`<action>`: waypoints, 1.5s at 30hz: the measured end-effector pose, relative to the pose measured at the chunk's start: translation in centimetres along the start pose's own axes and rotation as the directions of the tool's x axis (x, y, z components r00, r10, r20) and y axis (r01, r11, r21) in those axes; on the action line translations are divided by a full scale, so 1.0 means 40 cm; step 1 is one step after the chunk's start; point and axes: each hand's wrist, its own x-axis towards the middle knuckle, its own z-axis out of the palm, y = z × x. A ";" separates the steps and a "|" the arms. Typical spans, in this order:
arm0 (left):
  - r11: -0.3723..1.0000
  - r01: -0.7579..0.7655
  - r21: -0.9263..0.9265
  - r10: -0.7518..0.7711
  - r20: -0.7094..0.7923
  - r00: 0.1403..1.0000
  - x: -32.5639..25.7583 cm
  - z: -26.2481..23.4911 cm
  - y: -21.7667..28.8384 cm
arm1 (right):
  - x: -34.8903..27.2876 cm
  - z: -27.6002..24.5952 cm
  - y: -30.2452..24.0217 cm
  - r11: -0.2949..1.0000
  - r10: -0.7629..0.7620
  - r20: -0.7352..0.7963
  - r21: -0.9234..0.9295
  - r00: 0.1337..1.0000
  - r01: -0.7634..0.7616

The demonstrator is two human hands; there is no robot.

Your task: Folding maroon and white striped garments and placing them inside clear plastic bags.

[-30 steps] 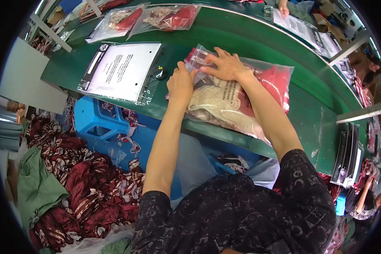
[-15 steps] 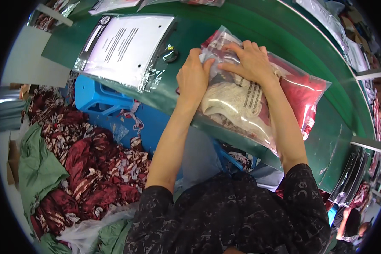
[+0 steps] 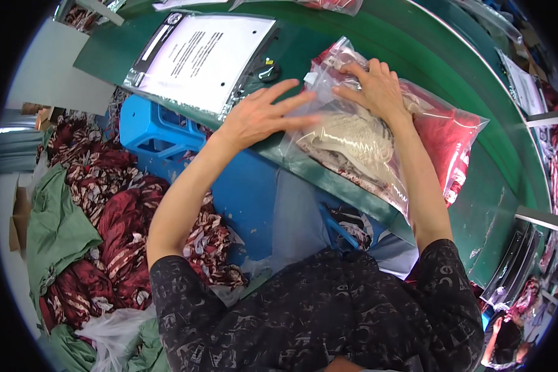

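A clear plastic zip bag (image 3: 353, 146) lies on the green table, with folded cream and dark red patterned fabric inside. At its upper left edge is a small white zip slider (image 3: 310, 78). My left hand (image 3: 260, 118) is open beside the bag's left edge, fingers spread, the fingertips over the plastic; whether they touch it I cannot tell. My right hand (image 3: 379, 93) lies open on the bag's upper part, thumb and fingers apart. Another clear bag with red fabric (image 3: 446, 139) lies to the right, partly under the first one and my right forearm.
Flat clear plastic bags with a white printed panel (image 3: 204, 56) lie at the table's left. A small black object with a yellow mark (image 3: 268, 72) is next to them. Below stand a blue stool (image 3: 142, 127) and a heap of dark red patterned fabric (image 3: 130, 223). Black packages (image 3: 511, 266) are at right.
My left hand has let go of the bag's upper left edge, moved left and spread its fingers. The white slider now shows. My right hand has stayed on the bag.
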 end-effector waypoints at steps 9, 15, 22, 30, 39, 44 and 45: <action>0.893 0.143 -0.426 0.009 0.334 0.942 0.103 0.077 -0.023 | 0.001 -0.079 0.017 0.957 0.064 0.087 0.277 0.994 -0.086; 0.440 0.707 -0.553 -0.303 0.650 0.697 0.186 0.099 -0.029 | -0.043 -0.154 -0.100 0.973 -0.101 0.267 0.228 0.958 0.039; 0.350 0.668 -0.657 -0.605 0.386 0.697 0.104 0.040 -0.095 | -0.105 -0.127 -0.070 0.961 -0.244 0.178 0.180 0.953 0.212; 0.495 0.841 0.218 -0.862 0.004 0.507 -0.109 0.143 -0.066 | -0.236 -0.207 -0.014 0.933 -0.200 0.233 0.343 0.952 0.112; 0.593 0.804 0.041 -0.805 0.051 0.591 0.014 0.087 0.427 | -0.395 -0.345 0.104 0.714 -0.052 0.020 0.700 0.998 0.023; 0.676 0.706 -0.209 -0.686 0.170 0.707 0.016 0.054 0.447 | -0.390 -0.356 0.104 0.595 -0.044 -0.120 0.795 0.992 0.122; 0.690 0.656 -0.305 -0.640 0.166 0.750 0.010 0.050 0.425 | -0.385 -0.341 0.102 0.587 -0.062 -0.111 0.800 0.992 0.126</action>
